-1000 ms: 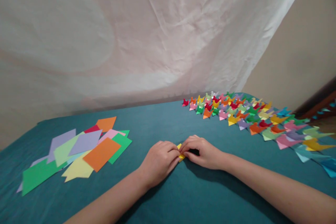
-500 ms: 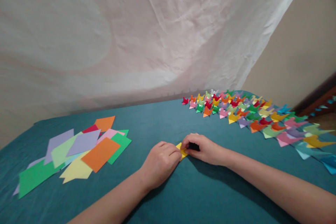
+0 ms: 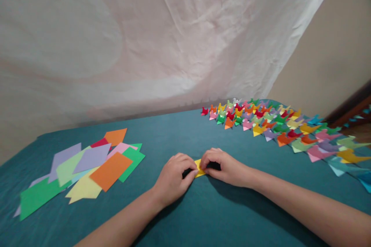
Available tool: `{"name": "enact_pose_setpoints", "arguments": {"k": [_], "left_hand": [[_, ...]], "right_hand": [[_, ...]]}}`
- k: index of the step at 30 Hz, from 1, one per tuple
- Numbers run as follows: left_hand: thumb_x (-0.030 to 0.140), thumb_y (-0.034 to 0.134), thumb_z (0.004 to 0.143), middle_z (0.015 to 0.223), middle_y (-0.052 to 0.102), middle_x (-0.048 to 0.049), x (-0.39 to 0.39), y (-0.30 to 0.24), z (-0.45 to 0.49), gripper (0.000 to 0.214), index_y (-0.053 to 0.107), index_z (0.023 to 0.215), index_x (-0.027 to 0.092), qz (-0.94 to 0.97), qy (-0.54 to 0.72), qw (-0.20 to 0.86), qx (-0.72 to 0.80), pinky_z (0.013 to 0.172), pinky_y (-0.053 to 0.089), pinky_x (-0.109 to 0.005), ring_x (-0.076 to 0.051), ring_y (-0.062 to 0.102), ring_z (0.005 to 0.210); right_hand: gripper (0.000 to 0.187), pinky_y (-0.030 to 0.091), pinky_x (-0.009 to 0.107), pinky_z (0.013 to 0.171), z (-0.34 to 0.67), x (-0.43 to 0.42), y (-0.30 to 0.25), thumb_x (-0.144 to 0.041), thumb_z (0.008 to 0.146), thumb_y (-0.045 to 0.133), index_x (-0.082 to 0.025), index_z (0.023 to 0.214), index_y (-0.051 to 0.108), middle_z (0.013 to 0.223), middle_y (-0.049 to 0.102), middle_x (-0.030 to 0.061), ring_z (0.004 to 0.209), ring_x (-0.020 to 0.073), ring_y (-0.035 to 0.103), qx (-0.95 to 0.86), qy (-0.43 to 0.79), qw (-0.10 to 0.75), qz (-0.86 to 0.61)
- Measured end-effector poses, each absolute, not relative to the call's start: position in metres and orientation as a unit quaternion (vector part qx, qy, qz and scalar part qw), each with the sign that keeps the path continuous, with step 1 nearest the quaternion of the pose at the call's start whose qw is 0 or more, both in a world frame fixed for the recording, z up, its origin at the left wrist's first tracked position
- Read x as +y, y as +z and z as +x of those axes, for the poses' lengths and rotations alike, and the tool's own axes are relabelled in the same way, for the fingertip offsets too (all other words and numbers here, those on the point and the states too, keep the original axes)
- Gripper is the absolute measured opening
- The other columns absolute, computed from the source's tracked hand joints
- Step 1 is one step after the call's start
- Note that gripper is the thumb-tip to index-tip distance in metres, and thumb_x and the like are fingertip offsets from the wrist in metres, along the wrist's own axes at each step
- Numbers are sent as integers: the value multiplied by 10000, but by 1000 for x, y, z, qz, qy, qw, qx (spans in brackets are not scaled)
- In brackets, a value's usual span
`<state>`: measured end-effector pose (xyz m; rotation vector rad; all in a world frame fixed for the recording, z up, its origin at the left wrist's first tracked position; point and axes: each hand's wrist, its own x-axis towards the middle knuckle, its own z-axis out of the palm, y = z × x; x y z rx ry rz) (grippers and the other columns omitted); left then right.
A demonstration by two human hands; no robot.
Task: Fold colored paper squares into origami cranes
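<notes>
A small folded piece of yellow paper [image 3: 198,163] lies on the teal cloth between my two hands. My left hand [image 3: 177,177] has its thumb and fingertips pinched on the paper's left edge. On the opposite side, my right hand [image 3: 222,166] curls its fingers and thumb round the right edge. Both hands are closed on the paper, and their fingertips hide its ends. How the paper is folded underneath cannot be made out.
To the left, loose sheets of coloured paper [image 3: 91,158] overlap in a spread pile. Rows of folded paper birds [image 3: 269,123] stand at the right on the teal tablecloth [image 3: 162,133]. A pale fabric sheet [image 3: 150,38] hangs behind the table.
My left hand has rolled back slightly, its thumb now apart from the curled fingers. The yellow paper shows flatter and squarer between the hands. My right hand has barely shifted.
</notes>
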<state>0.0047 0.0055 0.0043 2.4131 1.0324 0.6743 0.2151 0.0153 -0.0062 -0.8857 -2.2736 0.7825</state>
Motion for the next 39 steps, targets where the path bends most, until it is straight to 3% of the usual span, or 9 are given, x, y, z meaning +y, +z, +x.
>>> {"name": "enact_pose_setpoints", "arguments": {"k": [4, 30, 39], "left_hand": [[269, 528, 894, 908, 632, -14, 5, 7, 6, 126, 630, 851, 207, 874, 230, 207, 375, 793, 383, -314, -171, 537, 868], [204, 506, 880, 865, 640, -32, 12, 5, 3, 137, 632, 828, 195, 860, 251, 252, 367, 817, 403, -319, -172, 551, 846], [216, 498, 891, 873, 638, -33, 11, 4, 3, 146, 632, 839, 191, 856, 257, 251, 373, 824, 416, -318, -171, 560, 856]], "right_hand": [[158, 374, 306, 800, 214, 15, -6, -32, 757, 592, -178, 816, 605, 841, 653, 1, 819, 149, 561, -852, 284, 289, -333], [118, 387, 306, 825, 216, 17, 2, -90, 823, 566, -179, 863, 630, 874, 672, 13, 837, 141, 580, -864, 295, 261, -312], [427, 444, 309, 840, 233, 23, 19, -1, 855, 402, -199, 1179, 597, 1000, 677, 69, 952, 158, 584, -901, 306, 204, -231]]}}
